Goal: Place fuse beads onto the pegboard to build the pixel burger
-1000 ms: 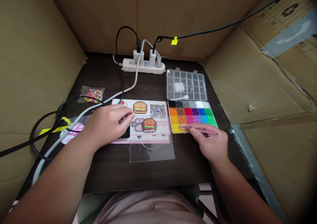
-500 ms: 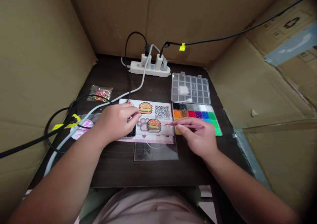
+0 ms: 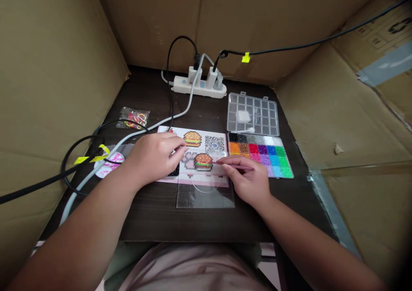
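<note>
My right hand [image 3: 249,177] is closed on pink tweezers [image 3: 238,166], whose tip reaches the right side of a burger made of small beads [image 3: 203,161]. Those beads sit on a clear pegboard [image 3: 206,198], which lies over a printed pattern sheet [image 3: 221,133] with a pixel burger and a QR code. At the sheet's left my left hand [image 3: 159,156] hovers or rests with thumb and forefinger pinched; I cannot make out anything between them. Just below its fingers a container of black beads [image 3: 174,173] shows in part.
A sorted bead box [image 3: 268,156] stands open on the right, its clear lid [image 3: 252,113] folded back. Behind are a white power strip [image 3: 199,87] and cables. On the left lie a bag of coloured rings [image 3: 134,118] and a round pink-and-white piece [image 3: 107,165]. Cardboard walls surround the table.
My right hand has moved left with the tweezers, bringing the tip from right of the bead burger to its edge. My left hand keeps its place over the sheet. The view has shifted slightly.
</note>
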A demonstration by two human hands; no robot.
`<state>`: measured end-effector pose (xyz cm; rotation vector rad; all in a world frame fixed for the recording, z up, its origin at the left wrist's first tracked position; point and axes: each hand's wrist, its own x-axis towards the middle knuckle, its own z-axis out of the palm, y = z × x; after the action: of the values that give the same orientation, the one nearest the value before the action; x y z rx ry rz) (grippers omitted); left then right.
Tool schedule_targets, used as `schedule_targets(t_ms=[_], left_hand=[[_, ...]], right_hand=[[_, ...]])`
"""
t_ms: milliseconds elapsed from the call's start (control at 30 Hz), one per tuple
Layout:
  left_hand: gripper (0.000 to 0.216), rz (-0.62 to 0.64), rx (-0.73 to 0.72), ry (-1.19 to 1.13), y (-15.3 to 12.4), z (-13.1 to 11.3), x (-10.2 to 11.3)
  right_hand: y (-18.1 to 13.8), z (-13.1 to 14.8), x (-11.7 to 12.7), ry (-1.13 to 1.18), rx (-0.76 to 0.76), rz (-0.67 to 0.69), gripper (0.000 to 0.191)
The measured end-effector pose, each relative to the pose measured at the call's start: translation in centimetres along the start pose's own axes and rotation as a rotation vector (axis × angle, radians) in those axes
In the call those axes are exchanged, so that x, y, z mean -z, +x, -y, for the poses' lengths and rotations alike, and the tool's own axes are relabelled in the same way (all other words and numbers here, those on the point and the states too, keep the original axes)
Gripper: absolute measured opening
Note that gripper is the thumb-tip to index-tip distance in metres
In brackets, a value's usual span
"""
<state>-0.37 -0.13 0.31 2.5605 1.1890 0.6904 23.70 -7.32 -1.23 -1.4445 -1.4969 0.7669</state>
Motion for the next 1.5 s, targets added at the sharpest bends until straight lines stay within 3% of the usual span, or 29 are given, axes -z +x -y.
schedule_targets(t_ms=[700,900,1100,1500], left_hand=[[0.026,-0.001,-0.006,0.007,0.0,0.1,0.0],[0.026,-0.006,-0.001,0.003,0.0,0.1,-0.1],[0.026,0.015,0.011,0.0,0.0,0.1,0.0],[0.026,-0.019,-0.036,0.023,0.0,0.3,-0.2]], right_hand=[[0.0,-0.2,0.2,-0.029,0.004,-0.004,0.008],[-0.5,0.3,2.1,-0.076,0.053,-0.153,0.006],[-2.1,-0.5,4.9,-0.088,-0.056,-0.274,0.004],[-2.9,-2.0,4.3,-0.046,-0.085,-0.292,0.002]])
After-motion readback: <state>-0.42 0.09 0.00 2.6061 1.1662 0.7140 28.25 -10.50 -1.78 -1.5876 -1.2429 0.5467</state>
